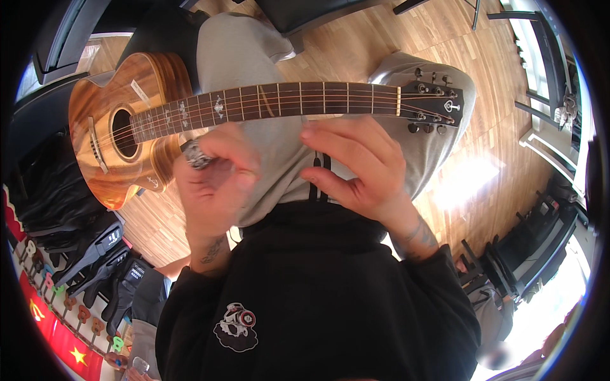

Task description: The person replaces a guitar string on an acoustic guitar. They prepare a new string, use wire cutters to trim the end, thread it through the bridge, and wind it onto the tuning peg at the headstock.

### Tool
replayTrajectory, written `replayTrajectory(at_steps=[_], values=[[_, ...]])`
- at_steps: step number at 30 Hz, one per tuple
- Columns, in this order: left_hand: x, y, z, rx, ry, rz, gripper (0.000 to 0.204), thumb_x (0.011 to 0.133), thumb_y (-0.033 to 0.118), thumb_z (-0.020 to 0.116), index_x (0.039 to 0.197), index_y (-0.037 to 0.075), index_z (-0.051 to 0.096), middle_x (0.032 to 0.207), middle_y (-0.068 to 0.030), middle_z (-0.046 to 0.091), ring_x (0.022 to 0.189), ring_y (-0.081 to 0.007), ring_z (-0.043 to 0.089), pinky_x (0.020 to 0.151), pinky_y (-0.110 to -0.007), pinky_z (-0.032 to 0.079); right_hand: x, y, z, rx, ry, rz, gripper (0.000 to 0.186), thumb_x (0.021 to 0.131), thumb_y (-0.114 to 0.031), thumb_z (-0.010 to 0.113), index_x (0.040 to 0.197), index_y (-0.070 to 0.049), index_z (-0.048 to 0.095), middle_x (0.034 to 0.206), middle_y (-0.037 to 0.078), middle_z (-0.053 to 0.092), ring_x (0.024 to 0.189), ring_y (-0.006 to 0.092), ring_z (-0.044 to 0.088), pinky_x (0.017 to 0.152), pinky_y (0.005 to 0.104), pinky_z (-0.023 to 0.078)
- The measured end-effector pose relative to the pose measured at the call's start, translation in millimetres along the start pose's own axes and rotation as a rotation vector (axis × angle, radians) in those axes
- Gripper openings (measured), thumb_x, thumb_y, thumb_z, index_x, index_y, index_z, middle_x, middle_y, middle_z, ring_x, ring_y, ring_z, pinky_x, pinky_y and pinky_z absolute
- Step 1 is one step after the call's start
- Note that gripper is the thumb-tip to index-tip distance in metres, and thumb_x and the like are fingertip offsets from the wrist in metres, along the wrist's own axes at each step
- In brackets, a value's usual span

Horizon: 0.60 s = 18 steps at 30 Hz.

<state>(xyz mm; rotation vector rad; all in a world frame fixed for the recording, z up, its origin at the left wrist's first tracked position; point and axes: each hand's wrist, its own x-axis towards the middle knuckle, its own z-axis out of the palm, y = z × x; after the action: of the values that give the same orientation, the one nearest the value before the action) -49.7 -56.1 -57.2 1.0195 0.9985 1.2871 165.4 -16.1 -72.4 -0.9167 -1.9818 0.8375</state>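
I see the left hand (pixel 213 181) curled, too blurred to tell if it holds anything; the empty right hand (pixel 372 162), half open, is near the guitar neck (pixel 279 100).

Your guitar (pixel 254 103): glossy brown wood, black headstock (pixel 437 106), face up, body (pixel 105 114) left, neck (pixel 305 100) across your legs (pixel 232 51).

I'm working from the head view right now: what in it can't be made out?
All in the head view:
Left hand: blurred and curled; whether its fingertips pinch anything is unclear.
Right hand: its upper fingers lie close to the guitar's neck; one view leaves contact uncertain.
Guitar's back: hidden beneath its front.
Floor: boards washed out under bright glare.
Person's feet: not discernible beyond the legs.
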Motion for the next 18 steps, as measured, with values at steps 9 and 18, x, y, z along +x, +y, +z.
replayTrajectory(at_steps=[9, 18], values=[[15, 5, 20, -0.073, -0.051, -0.019, 0.009, 0.084, 0.000, 0.064, 0.091, 0.001, 0.060, 0.085, -0.0050, 0.058, 0.078, -0.0113, 0.051, 0.074, -0.026, 0.040, 29, -10, -1, 0.253, 0.140, -0.025, 0.037, 0.070, -0.010, 0.084, 0.104, -0.007, 0.070, 0.098, 0.006, 0.065, 0.076, 0.0209, 0.065, 0.060, 0.0292, 0.053], [20, 7, 27, -0.145, -0.061, -0.097, 0.008, 0.085, -0.001, 0.065, 0.091, 0.001, 0.060, 0.088, -0.0052, 0.059, 0.081, -0.0115, 0.051, 0.075, -0.026, 0.041, 30, 4, 1, 0.313, 0.124, -0.070, 0.029, 0.073, -0.008, 0.083, 0.100, -0.007, 0.072, 0.100, 0.006, 0.066, 0.061, 0.0142, 0.057, 0.051, 0.0231, 0.046]])
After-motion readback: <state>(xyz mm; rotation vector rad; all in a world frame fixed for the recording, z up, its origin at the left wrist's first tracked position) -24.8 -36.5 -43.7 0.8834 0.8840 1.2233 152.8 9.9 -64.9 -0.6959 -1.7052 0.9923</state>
